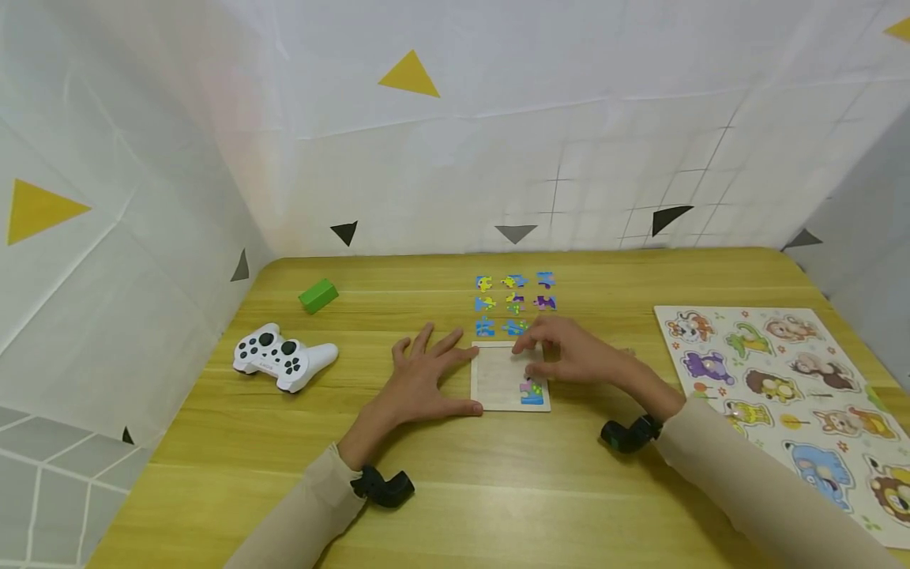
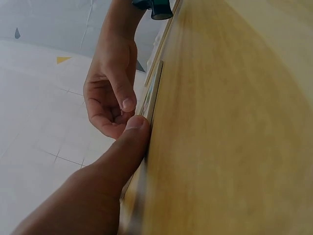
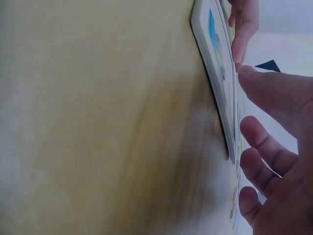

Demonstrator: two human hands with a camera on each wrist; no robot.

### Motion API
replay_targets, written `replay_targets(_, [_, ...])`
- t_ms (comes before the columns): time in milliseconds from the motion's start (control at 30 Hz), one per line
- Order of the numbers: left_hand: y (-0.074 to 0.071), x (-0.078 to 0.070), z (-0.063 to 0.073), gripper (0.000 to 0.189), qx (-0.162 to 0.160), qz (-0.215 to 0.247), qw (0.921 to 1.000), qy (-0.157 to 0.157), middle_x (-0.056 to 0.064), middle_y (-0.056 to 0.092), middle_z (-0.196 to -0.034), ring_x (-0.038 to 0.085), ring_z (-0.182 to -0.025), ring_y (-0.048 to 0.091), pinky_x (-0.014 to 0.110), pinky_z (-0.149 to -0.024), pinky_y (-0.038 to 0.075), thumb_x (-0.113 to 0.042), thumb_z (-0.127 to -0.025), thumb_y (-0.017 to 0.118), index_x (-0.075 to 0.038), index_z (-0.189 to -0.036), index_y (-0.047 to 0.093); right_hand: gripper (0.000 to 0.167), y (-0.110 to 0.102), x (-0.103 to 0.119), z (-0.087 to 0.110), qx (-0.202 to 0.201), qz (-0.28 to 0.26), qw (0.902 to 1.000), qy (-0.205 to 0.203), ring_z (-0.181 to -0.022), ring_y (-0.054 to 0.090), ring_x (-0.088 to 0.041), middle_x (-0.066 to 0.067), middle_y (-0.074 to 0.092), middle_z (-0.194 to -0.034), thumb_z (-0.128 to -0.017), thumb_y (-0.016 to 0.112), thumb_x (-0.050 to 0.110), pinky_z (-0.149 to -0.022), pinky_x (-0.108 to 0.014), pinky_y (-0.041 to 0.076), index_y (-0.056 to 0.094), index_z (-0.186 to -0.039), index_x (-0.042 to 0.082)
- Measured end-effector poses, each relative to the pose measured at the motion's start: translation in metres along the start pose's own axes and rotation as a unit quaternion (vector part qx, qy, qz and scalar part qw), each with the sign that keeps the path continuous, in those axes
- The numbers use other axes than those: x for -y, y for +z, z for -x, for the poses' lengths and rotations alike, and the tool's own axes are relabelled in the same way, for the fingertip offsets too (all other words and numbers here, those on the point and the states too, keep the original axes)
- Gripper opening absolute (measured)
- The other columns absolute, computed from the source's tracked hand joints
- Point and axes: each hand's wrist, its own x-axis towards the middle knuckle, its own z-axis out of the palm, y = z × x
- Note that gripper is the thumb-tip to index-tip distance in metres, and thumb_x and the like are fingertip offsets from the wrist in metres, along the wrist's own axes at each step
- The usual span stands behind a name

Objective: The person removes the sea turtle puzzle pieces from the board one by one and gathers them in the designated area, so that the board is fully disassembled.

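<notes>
A small wooden puzzle tray lies flat on the table, with a pink, green and blue puzzle piece in its lower right corner. My left hand rests at the tray's left side, fingers spread, its index fingertip at the upper corner and its thumb at the lower one. In the left wrist view the left thumb touches the tray's edge. Over the tray's upper right part hovers my right hand, fingers bent and thumb apart from them. Nothing shows between the right hand's fingertips in the right wrist view.
Several loose puzzle pieces sit in rows just beyond the tray. A white game controller and a green block are on the left. To the right lies a large animal puzzle board, partly under the right sleeve.
</notes>
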Motion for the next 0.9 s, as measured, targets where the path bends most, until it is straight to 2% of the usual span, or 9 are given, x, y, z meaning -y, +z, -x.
replay_targets(133, [0.0, 0.0, 0.0, 0.09, 0.004, -0.001, 1.0, -0.001, -0.008, 0.022, -0.171, 0.039, -0.159, 0.004, 0.066, -0.114, 0.009, -0.085, -0.074, 0.063, -0.047, -0.153, 0.041, 0.026, 0.002, 0.002, 0.002, 0.008, 0.011, 0.9997, -0.019, -0.096, 0.058, -0.019, 0.001, 0.07, -0.103, -0.083, 0.084, 0.016, -0.085, -0.037, 0.044, 0.077, -0.108, 0.018])
replay_targets(367, [-0.001, -0.001, 0.0, 0.091, 0.002, 0.005, 1.0, -0.002, -0.009, 0.022, -0.171, 0.039, -0.159, 0.003, 0.065, -0.114, 0.008, -0.085, -0.074, 0.064, -0.047, -0.153, 0.041, 0.02, 0.001, 0.01, 0.006, 0.046, 0.027, 0.9985, 0.008, -0.099, 0.054, -0.018, 0.005, 0.067, -0.104, -0.087, 0.082, 0.023, -0.088, -0.036, 0.039, 0.077, -0.106, 0.024])
replay_targets(500, [-0.001, 0.0, 0.0, 0.09, 0.001, 0.007, 1.0, -0.001, -0.008, 0.023, -0.171, 0.039, -0.159, 0.004, 0.066, -0.115, 0.008, -0.084, -0.074, 0.065, -0.046, -0.153, 0.042, 0.017, 0.001, 0.012, 0.007, 0.055, 0.032, 0.9979, -0.011, -0.098, 0.054, -0.018, 0.004, 0.067, -0.102, -0.088, 0.08, 0.022, -0.088, -0.036, 0.039, 0.078, -0.105, 0.024])
replay_targets(700, [-0.002, -0.001, 0.001, 0.09, 0.0, 0.006, 1.0, 0.001, -0.008, 0.023, -0.171, 0.04, -0.159, 0.004, 0.067, -0.114, 0.008, -0.083, -0.074, 0.066, -0.045, -0.153, 0.042, 0.022, 0.001, 0.015, 0.009, 0.062, 0.047, 0.9961, -0.042, -0.097, 0.052, -0.017, 0.004, 0.065, -0.1, -0.083, 0.084, 0.022, -0.086, -0.036, 0.034, 0.079, -0.105, 0.024])
replay_targets(900, [-0.001, -0.001, 0.001, 0.09, -0.002, 0.002, 1.0, 0.002, -0.008, 0.023, -0.17, 0.04, -0.159, 0.006, 0.066, -0.114, 0.009, -0.083, -0.075, 0.066, -0.045, -0.153, 0.043, 0.031, 0.001, 0.016, 0.011, 0.073, 0.056, 0.995, -0.038, -0.1, 0.047, -0.012, 0.005, 0.062, -0.1, -0.077, 0.089, 0.033, -0.087, -0.037, 0.033, 0.079, -0.106, 0.027])
